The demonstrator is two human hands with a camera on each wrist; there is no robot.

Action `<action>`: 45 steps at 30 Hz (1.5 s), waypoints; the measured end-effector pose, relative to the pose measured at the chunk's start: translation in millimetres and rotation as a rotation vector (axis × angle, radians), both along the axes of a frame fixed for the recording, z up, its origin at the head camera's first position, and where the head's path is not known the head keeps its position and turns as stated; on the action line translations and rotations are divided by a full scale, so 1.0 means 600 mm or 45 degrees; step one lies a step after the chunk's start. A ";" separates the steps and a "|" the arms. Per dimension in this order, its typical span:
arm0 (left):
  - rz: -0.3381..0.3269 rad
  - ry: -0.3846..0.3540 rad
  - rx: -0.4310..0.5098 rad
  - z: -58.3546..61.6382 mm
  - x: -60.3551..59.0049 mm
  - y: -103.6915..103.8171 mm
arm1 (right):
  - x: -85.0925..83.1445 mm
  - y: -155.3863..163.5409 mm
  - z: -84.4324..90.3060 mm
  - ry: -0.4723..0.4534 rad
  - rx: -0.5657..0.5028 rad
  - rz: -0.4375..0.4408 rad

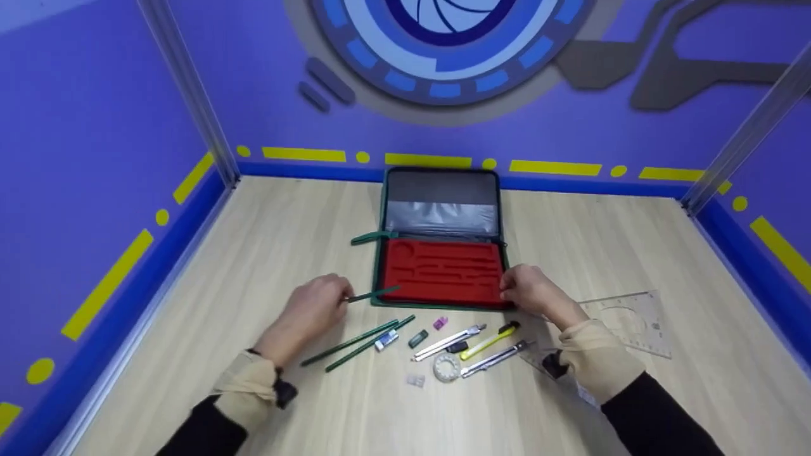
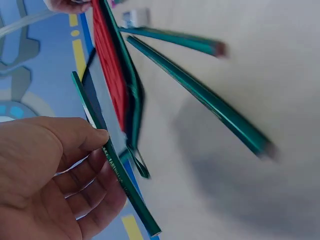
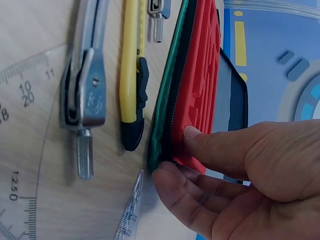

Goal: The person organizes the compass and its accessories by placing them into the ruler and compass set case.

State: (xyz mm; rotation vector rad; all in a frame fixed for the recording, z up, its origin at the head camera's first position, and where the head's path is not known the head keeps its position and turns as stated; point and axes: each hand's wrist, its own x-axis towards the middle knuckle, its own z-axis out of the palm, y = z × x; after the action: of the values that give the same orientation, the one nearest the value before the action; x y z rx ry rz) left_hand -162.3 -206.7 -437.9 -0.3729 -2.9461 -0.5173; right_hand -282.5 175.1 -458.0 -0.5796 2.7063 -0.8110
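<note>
**Both hands at the open case: pencil in the left, case corner in the right**

Your left hand (image 1: 315,308) has its thumb and fingers curled round a green pencil (image 2: 114,162), pinching it near mid-length. In the head view the pencil's far end points right, toward the near-left corner of the case (image 1: 443,235). The hand sits above the tabletop (image 1: 266,253), just left of the case.

Just below that hand, two more green pencils (image 1: 361,343) lie loose on the tabletop, side by side and slanted. To their right you have a row of small items: a white eraser (image 1: 386,341), a dark green sharpener (image 1: 417,338), a small pink piece (image 1: 440,323), a silver cutter (image 1: 448,342), a yellow knife (image 1: 489,341) and a metal compass (image 1: 495,360).

The case lies open in the middle of the tabletop, lid laid back, with its red foam insert (image 1: 442,271) facing up.

Your right hand (image 1: 535,292) grips the near-right corner of the case. The wrist view shows the thumb pressed on the red foam and the fingers curled under the green zip edge.

Farther right, a clear protractor ruler (image 1: 633,320) lies flat on the tabletop.
</note>
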 end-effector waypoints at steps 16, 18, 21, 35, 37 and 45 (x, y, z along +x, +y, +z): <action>-0.153 0.075 -0.121 -0.002 -0.074 0.130 | 0.004 0.001 0.003 -0.001 -0.003 0.002; -0.164 0.075 -0.133 -0.007 -0.081 0.144 | 0.006 0.003 0.003 0.003 0.002 0.003; -0.179 0.067 -0.143 -0.010 -0.089 0.165 | 0.007 0.005 0.002 0.001 0.012 -0.015; -0.149 0.045 -0.207 -0.028 -0.133 0.221 | 0.003 0.005 0.006 0.005 0.059 -0.036; -0.143 0.035 -0.219 -0.031 -0.137 0.224 | 0.004 0.005 0.006 0.012 0.055 -0.033; -0.132 0.005 -0.251 -0.041 -0.143 0.229 | 0.002 -0.001 0.007 0.041 0.081 -0.014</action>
State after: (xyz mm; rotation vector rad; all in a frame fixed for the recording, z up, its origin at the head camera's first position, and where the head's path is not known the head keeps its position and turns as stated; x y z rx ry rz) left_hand -248.4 -69.2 -462.4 -0.5492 -2.9940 -0.2358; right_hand -281.3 174.3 -453.8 -0.5687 2.7555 -0.7219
